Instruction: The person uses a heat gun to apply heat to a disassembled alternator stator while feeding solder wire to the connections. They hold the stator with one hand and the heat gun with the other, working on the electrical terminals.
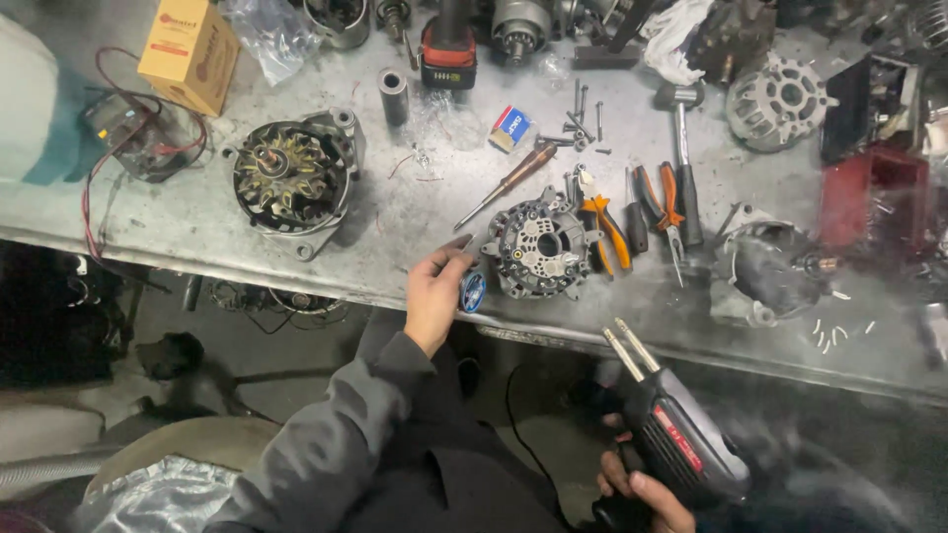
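At lower right, the right hand point(642, 494) grips a heavy, rigid soldering gun point(676, 434) by its handle, while the left hand point(434, 291) pinches a light solder spool point(473, 291).

Cardboard box point(190, 51) and alternator point(292, 178) lie up and left of the hand. Screwdriver point(507, 185), orange-handled pliers point(608, 229) and hammer point(683, 163) lie up and right.

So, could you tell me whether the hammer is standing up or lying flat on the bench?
Lying flat: the hammer rests full-length on the bench beside the pliers.
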